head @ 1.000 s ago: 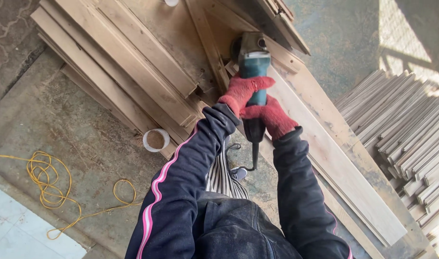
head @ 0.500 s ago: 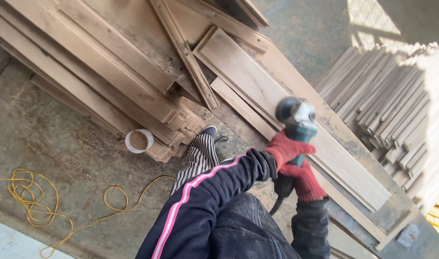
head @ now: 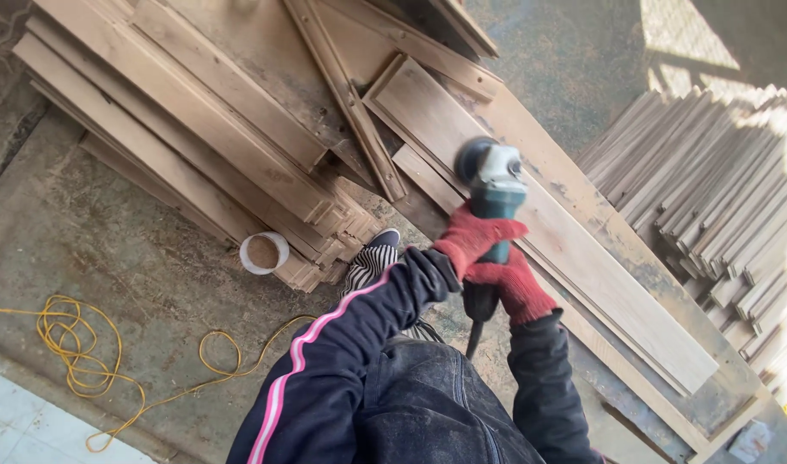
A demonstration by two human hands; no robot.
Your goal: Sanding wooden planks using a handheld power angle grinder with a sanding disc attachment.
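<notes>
Swung back left and farther out since the earlier frame, the grinder [head: 493, 191] sits on the long plank [head: 574, 249] running far-left to near-right, with the left hand [head: 472, 238] and right hand [head: 515, 286] both closed round its body, the left leading.

Your left hand [head: 475, 241] and right hand [head: 518, 290] wear red knitted cloth gloves, coarse and fuzzy. The angle grinder [head: 494, 193] you grip has a matt teal plastic body and a dull grey metal head. The plank [head: 582, 266] beneath it is pale, raw, dusty wood. Your sleeves are smooth synthetic cloth; the floor [head: 110, 249] is rough, stained concrete, and the cord [head: 76, 344] is yellow plastic.
</notes>
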